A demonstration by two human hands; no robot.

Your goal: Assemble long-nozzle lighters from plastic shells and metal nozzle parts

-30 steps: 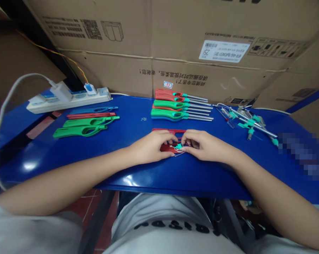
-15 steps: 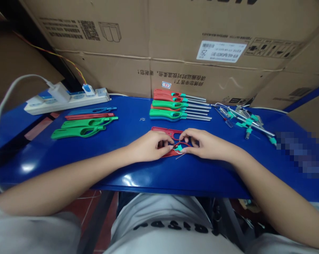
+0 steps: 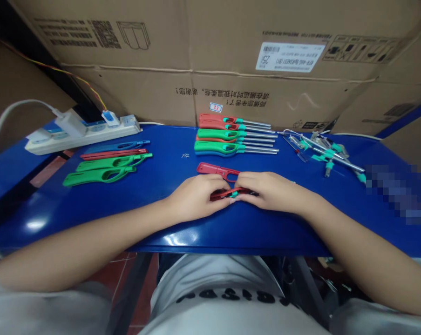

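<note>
The left hand (image 3: 196, 197) and right hand (image 3: 275, 191) meet, pinching a slim red plastic lighter body (image 3: 244, 191) with a teal collar (image 3: 234, 194), apparently to steady it, just behind a red plastic handle shell (image 3: 213, 168) on the glossy blue table (image 3: 161, 172).

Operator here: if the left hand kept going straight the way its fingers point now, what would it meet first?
The left hand is already on the first thing in line, the red plastic lighter shell held between both hands. Just beyond that comes the right hand, though depth is hard to judge here.
</note>
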